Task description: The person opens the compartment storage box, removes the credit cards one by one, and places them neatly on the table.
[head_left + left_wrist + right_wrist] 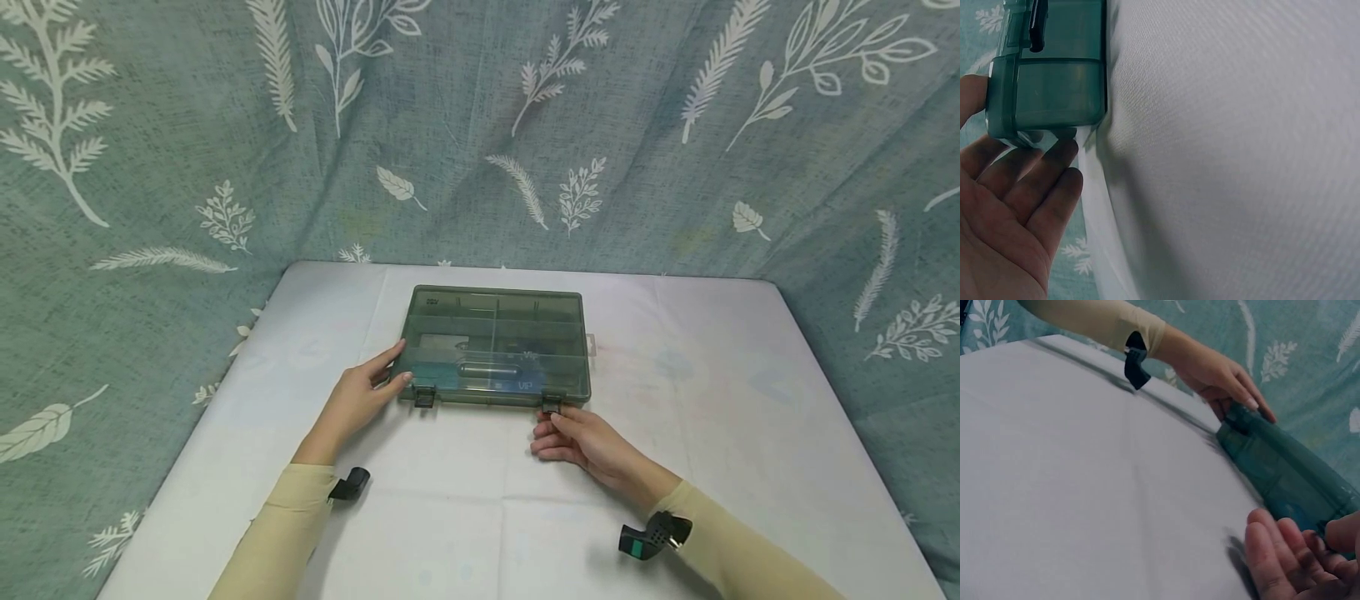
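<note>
A green see-through plastic storage box (525, 304) with a closed lid lies on the white-covered table. Through the lid show dividers, a blue item marked "VIP" (525, 385) and a pale card-like piece (444, 342). My left hand (360, 404) holds the box's left end, thumb on the lid's edge and fingers along the side wall (1057, 94). At the front right, my right hand (588, 446) has thumb and forefinger on the dark right latch (552, 403); its other fingers curl loosely below. The left latch (424, 397) juts from the front edge.
A white cloth (465, 533) with fold creases covers the table. Behind and beside it hangs a blue-green curtain (450, 125) with white leaf prints. A clear tab (592, 344) sticks out from the box's right side. Each wrist wears a small black camera (656, 535).
</note>
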`<state>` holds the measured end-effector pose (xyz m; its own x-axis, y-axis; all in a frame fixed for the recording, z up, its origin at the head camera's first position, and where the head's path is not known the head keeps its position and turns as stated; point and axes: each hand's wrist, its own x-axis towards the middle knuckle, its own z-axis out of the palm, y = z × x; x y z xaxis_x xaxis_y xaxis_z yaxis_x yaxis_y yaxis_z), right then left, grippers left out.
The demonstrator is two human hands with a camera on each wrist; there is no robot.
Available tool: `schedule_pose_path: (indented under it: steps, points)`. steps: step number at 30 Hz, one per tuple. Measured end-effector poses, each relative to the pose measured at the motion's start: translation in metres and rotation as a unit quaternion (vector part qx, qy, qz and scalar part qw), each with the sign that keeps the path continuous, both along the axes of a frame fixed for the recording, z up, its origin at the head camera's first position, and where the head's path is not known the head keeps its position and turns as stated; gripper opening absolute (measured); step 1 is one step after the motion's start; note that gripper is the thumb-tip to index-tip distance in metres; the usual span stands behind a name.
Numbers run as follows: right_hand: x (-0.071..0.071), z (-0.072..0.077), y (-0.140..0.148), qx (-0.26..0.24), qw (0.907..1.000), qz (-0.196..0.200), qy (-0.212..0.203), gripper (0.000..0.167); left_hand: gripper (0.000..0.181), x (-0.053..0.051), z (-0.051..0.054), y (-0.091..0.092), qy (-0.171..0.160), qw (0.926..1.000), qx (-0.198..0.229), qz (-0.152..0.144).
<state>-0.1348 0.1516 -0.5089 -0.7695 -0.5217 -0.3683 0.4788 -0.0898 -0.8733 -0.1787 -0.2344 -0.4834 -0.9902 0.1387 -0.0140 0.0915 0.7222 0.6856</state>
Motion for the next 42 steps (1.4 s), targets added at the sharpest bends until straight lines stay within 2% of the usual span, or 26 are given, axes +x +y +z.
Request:
schedule_pose_path:
  steps: [13,18,21,24,26,29,33,36,39,42]
  points:
    - [-0.002,0.004,0.037,0.061,0.9967,0.020,0.049,0.049,0.071,0.000,0.000,-0.001,-0.001,1.0000,0.003,-0.003]
    - [-0.004,0.008,0.047,0.116,0.9887,0.002,0.095,0.042,0.070,0.000,-0.001,-0.001,0.001,1.0000,0.000,-0.002]
    - [-0.006,0.014,0.051,0.178,0.9734,-0.019,0.142,0.034,0.069,0.001,-0.001,-0.001,-0.001,1.0000,0.000,-0.001]
    - [-0.009,0.018,0.054,0.231,0.9504,-0.050,0.202,0.027,0.068,0.001,0.000,0.000,-0.001,1.0000,0.002,0.000]
    - [-0.011,0.019,0.056,0.251,0.9354,-0.070,0.239,0.029,0.068,0.001,0.000,0.000,0.000,1.0000,0.002,-0.001]
    - [-0.014,0.019,0.059,0.275,0.9126,-0.083,0.291,0.043,0.068,0.001,0.000,0.000,0.000,1.0000,0.001,-0.001]
    - [-0.020,0.017,0.060,0.299,0.8856,-0.065,0.349,0.068,0.069,0.001,0.000,0.000,-0.004,1.0000,0.003,-0.004]
    - [-0.025,0.016,0.059,0.308,0.8686,-0.041,0.386,0.083,0.069,0.000,0.001,0.000,-0.005,0.9999,0.002,-0.009]
    - [-0.029,0.014,0.055,0.314,0.8565,-0.023,0.409,0.088,0.070,-0.001,0.000,0.000,-0.004,0.9999,0.000,-0.009]
    - [-0.032,0.013,0.051,0.324,0.8495,-0.015,0.416,0.086,0.071,0.000,-0.002,-0.001,-0.002,1.0000,0.001,-0.009]
